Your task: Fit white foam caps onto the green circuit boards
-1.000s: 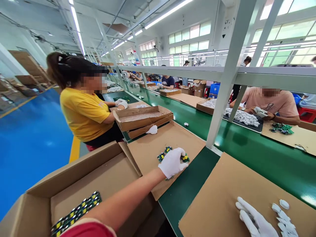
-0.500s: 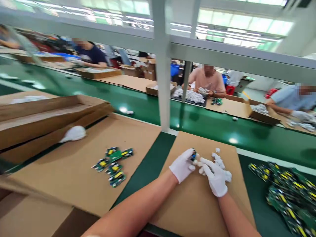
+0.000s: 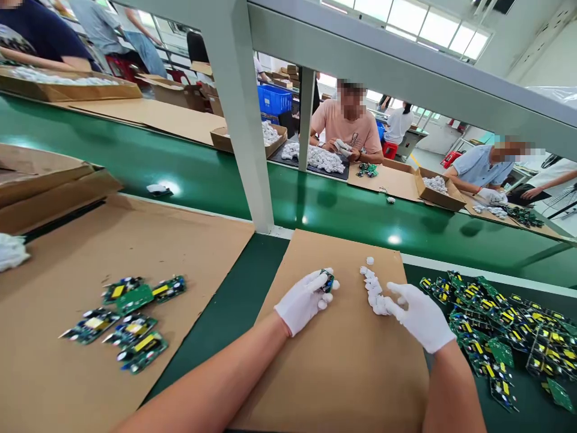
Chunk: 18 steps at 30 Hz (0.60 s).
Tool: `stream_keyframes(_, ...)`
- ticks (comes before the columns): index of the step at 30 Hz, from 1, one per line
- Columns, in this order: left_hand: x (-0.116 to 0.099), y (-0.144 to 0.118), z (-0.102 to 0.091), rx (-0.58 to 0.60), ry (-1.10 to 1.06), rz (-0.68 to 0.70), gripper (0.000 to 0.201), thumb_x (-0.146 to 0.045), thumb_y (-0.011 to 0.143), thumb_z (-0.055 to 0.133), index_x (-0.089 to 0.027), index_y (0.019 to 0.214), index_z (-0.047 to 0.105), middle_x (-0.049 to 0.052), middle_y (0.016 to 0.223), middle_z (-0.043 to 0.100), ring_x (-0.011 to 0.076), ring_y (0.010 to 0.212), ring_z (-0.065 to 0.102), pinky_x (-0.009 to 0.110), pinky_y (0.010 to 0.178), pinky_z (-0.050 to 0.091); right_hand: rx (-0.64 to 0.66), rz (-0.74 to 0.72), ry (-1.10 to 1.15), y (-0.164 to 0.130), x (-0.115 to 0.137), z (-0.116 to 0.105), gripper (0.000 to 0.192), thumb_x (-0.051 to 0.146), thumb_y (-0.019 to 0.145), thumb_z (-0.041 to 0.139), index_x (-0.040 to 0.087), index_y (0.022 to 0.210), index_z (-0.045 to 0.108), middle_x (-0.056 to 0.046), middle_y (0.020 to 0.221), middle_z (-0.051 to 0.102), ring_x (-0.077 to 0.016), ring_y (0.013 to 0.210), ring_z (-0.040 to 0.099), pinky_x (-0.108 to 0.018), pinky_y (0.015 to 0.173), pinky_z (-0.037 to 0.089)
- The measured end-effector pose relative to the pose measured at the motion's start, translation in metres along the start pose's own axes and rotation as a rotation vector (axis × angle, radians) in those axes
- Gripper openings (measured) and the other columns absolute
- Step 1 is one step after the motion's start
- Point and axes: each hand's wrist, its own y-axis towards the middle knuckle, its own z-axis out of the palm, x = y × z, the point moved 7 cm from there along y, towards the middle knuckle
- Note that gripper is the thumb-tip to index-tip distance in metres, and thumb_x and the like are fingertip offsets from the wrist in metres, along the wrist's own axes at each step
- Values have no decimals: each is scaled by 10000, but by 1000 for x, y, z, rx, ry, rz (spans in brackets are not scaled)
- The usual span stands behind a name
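The left hand (image 3: 303,299) fingers pinch a small green circuit board (image 3: 327,280). The right hand (image 3: 421,315) fingers spread apart, touching little white plastic pieces (image 3: 372,290).

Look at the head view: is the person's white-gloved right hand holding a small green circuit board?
No: the right hand reaches to small white plastic pieces, while the left hand grips the small green circuit board.

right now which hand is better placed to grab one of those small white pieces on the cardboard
Right. The right hand has its fingertips already at the row of small white pieces, while the left hand is busy, pinching a small green circuit board farther off.
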Motion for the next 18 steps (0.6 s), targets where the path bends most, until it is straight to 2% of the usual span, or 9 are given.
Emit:
stream_keyframes(2, 2, 0, 2, 28, 14, -12, 328, -341, 746, 660, -191, 1009, 535, 56, 851, 604, 67, 558, 524, 162, 456, 346, 129, -2, -75, -2, -8, 9, 388, 353, 684, 642, 223, 1049, 660, -39, 890, 675, -158, 633, 606, -290, 623, 484)
stream_keyframes(4, 2, 0, 4, 40, 27, -17, 323, -329, 747, 660, -189, 1007, 530, 55, 848, 600, 70, 563, 524, 166, 465, 351, 231, -25, -109, -4, -8, 20, 345, 335, 698, 627, 219, 1021, 660, -21, 822, 663, -147, 624, 589, -270, 614, 473)
stream_keyframes(5, 3, -1, 4, 40, 30, -19, 320, -325, 751, 657, -189, 1009, 526, 55, 848, 599, 69, 562, 521, 167, 470, 353, 242, -34, -109, -5, -7, 22, 294, 330, 708, 619, 213, 973, 667, -16, 791, 657, -145, 618, 580, -265, 609, 468)
stream_keyframes(9, 3, -2, 6, 33, 30, -34, 315, -322, 764, 644, -191, 1024, 523, 62, 868, 598, 72, 577, 525, 177, 493, 367, 111, -15, -79, -2, -3, 14, 191, 376, 744, 605, 198, 810, 627, -7, 746, 637, -135, 599, 562, -253, 584, 453)
stream_keyframes(12, 3, -3, 7, 33, 36, -37, 325, -328, 761, 648, -189, 1028, 525, 61, 864, 598, 72, 580, 526, 180, 498, 369, 5, -15, -111, -1, 5, 13, 125, 320, 757, 599, 202, 795, 590, -9, 771, 625, -133, 609, 558, -246, 574, 437)
stream_keyframes(15, 4, -3, 8, 38, 60, -26, 339, -333, 755, 653, -185, 1032, 526, 60, 854, 602, 72, 579, 528, 179, 498, 367, 79, -174, -247, -1, 30, 34, 34, 203, 742, 590, 217, 772, 586, -21, 803, 620, -153, 683, 567, -256, 617, 422)
stream_keyframes(18, 4, -2, 9, 56, 90, -17, 342, -337, 750, 659, -176, 1024, 533, 58, 846, 603, 74, 582, 534, 180, 500, 370, 185, -299, -314, -4, 49, 58, 85, 140, 708, 599, 221, 721, 578, -22, 782, 620, -173, 710, 566, -275, 639, 413)
